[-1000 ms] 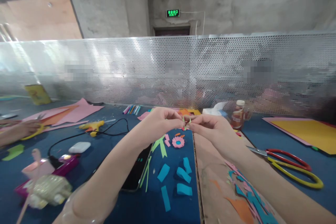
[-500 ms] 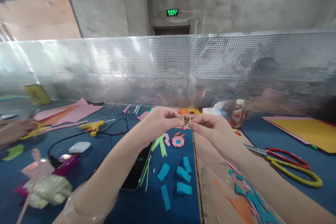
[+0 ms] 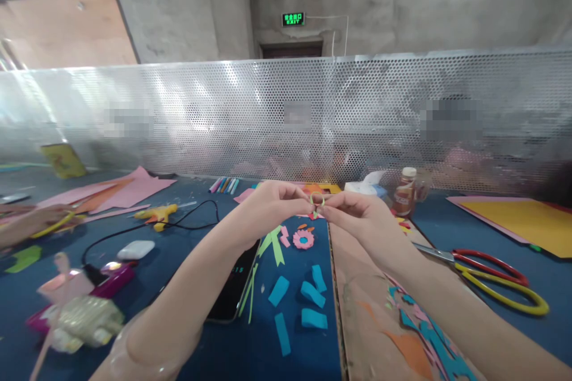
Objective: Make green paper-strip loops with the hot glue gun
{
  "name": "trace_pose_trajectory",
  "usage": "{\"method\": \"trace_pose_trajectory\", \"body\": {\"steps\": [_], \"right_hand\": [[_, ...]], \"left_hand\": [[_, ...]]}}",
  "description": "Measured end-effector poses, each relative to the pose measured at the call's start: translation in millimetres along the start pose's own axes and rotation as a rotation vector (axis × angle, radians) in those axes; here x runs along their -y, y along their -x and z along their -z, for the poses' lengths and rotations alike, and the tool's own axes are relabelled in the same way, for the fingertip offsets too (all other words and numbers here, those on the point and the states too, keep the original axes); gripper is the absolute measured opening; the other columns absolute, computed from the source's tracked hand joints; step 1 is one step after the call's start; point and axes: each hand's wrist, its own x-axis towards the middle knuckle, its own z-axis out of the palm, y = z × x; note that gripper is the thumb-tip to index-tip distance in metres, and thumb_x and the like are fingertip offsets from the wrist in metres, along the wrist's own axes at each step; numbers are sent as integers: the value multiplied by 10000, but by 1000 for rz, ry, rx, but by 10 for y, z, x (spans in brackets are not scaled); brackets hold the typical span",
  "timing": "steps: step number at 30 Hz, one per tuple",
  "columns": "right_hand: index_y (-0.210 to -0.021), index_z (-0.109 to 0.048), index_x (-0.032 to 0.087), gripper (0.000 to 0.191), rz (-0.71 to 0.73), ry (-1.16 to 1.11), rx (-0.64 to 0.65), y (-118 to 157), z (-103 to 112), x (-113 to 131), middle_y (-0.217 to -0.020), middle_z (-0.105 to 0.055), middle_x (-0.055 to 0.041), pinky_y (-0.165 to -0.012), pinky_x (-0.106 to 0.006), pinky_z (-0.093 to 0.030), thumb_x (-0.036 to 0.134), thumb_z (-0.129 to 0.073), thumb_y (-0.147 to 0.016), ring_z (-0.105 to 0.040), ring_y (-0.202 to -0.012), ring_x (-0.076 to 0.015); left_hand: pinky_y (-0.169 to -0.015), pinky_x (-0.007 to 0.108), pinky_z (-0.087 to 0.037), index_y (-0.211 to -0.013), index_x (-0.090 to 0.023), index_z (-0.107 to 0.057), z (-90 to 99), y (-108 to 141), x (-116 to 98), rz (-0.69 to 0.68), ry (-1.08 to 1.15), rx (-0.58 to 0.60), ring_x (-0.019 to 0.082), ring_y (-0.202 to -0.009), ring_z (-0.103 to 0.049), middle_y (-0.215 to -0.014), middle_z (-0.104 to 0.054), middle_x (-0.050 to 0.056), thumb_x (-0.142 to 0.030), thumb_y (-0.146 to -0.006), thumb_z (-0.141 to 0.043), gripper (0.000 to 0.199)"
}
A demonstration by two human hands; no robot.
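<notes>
My left hand [image 3: 283, 201] and my right hand [image 3: 353, 211] meet in front of me over the table. Between their fingertips a thin light-green paper strip [image 3: 317, 197] is bent into a small loop, pinched from both sides. Just below the hands lies a pink paper flower [image 3: 304, 239] with a blue centre. Beside it are light-green paper strips [image 3: 273, 245] and small orange pieces. Several blue paper strips [image 3: 313, 294] are spread nearer to me.
A cardboard sheet [image 3: 357, 321] with paper scraps lies under my right arm, near red-and-yellow scissors [image 3: 491, 277]. A phone [image 3: 227, 292], glue gun [image 3: 158, 216] and cable lie left. Behind stand a bottle [image 3: 404, 191] and a perforated metal screen [image 3: 201, 113]. Another person's hand [image 3: 36, 223] holds yellow-handled scissors.
My two hands stay almost in place, still pinching the green loop. At the far left, the other person's hand with the yellow-handled scissors has shifted slightly.
</notes>
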Motion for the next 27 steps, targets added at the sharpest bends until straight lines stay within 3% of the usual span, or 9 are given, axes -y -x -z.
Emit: {"method": "trace_pose_trajectory", "body": {"steps": [7, 16, 27], "right_hand": [[-728, -644, 212, 101, 1, -30, 3, 7, -3, 9, -824, -659, 14, -751, -229, -443, 312, -656, -715, -595, -848, -130], [-760, -619, 211, 145, 13, 11, 4, -2, -12, -26, -869, -655, -10, -740, -302, -451, 349, -639, -719, -594, -818, -164], [-790, -616, 202, 123, 58, 50, 14, 1, -10, -49, -868, -632, -20, -763, -305, -447, 319, -615, -750, -581, -845, -167]], "left_hand": [[-612, 242, -364, -670, -174, -635, -2, -4, 5, -20, 18, 6, 127, -673, -489, -683, -570, -7, -267, -685, -559, 121], [-630, 243, -362, -646, -182, -630, -14, 0, -7, -25, 32, 13, 126, -671, -494, -686, -569, -13, -257, -685, -553, 114], [-633, 247, -361, -652, -177, -636, -16, -10, -8, 1, 49, 9, 130, -684, -492, -668, -572, -6, -248, -682, -558, 110]]}}
